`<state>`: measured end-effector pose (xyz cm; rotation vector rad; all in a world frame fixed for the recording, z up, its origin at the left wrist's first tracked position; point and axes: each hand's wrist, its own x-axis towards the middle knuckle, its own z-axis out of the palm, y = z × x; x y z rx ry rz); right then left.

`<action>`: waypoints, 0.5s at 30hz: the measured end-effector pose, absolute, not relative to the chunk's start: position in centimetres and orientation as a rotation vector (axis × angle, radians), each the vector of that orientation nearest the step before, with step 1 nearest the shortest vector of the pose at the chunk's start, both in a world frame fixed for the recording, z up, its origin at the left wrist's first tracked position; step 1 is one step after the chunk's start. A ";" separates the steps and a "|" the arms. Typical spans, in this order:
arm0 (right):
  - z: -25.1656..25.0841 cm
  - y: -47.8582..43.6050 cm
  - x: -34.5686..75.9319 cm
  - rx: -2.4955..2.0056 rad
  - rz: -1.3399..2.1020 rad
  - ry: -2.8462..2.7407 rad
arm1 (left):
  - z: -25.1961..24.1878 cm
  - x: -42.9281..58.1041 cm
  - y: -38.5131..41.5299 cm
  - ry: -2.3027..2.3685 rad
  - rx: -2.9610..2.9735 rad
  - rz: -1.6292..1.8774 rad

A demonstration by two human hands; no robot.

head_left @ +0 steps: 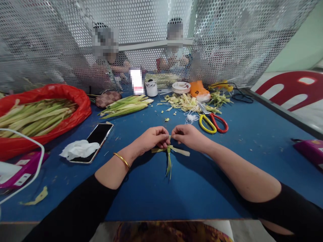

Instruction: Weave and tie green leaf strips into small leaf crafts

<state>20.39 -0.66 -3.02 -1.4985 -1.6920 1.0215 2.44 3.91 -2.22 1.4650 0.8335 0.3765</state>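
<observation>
Just above the middle of the blue table, my left hand (159, 137) and my right hand (186, 136) meet, fingertips almost touching. Both are pinched on a small woven piece of pale green leaf strips (169, 151). One flat strip sticks out to the right, another to the left, and thin green ends hang toward me. The upper part of the piece is hidden by my fingers. Beyond my right hand lie scissors (213, 123) with one yellow and one red handle, beside a tangle of white thread (191, 118).
A red bag (87, 104) of long leaves stands at the left, near a phone (101, 134) under a crumpled tissue (80, 149). Behind are a leaf bundle (127, 107), leaf scraps (181, 102), a tape roll (181, 88) and a white jar (151, 88). A perforated metal screen (143, 20) rises at the back.
</observation>
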 end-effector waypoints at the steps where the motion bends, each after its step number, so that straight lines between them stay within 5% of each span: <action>1: -3.0 -0.7 20.4 -1.497 1.040 -1.674 | -2.2 2.5 3.9 0.835 1.463 0.374; 15: -3.8 -0.7 19.1 -1.447 1.089 -1.494 | -2.5 2.7 3.8 0.870 1.470 0.400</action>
